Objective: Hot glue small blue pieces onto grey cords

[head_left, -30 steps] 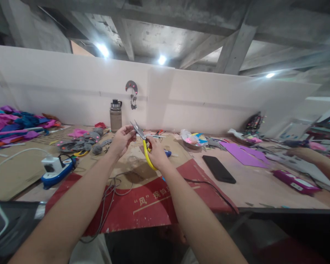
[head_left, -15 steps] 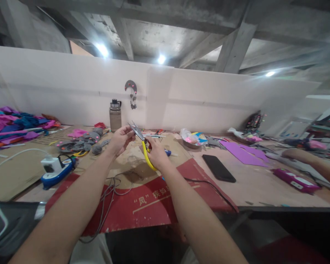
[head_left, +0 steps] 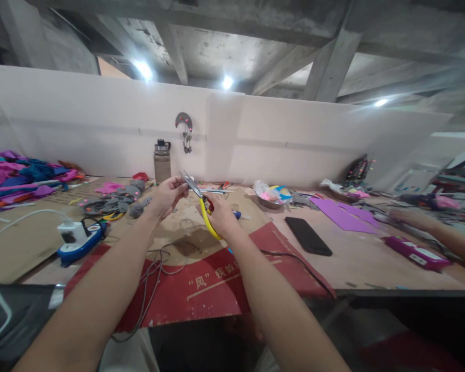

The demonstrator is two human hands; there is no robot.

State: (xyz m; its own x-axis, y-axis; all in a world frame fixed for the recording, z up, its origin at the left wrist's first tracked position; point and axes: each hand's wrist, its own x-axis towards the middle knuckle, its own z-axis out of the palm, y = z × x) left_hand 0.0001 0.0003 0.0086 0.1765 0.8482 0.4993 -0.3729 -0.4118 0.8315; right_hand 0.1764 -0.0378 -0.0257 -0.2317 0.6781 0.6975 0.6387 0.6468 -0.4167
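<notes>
My right hand (head_left: 218,213) is closed around the yellow handles of a pair of scissors (head_left: 206,218), whose metal blades point up and to the left. The blades are slightly apart at the tips. Just left of them, my left hand (head_left: 168,197) pinches something too small to make out, its fingertips close to the blades. Below both hands, a loose tangle of thin grey cord (head_left: 159,262) lies over a red and brown cardboard sheet (head_left: 213,294) and hangs past the table's front edge.
A bottle (head_left: 162,161) stands behind my left hand. To the left are grey felt pieces (head_left: 118,198), a blue power strip (head_left: 81,249) and coloured fabric scraps (head_left: 27,175). On the right lie a black phone (head_left: 308,236), purple sheets (head_left: 344,214), a magenta case (head_left: 416,253) and another person's arm (head_left: 445,232).
My left hand has shifted slightly left and down from the blades. The scissors stay in my right hand in nearly the same place. The other person's hand has moved a little left.
</notes>
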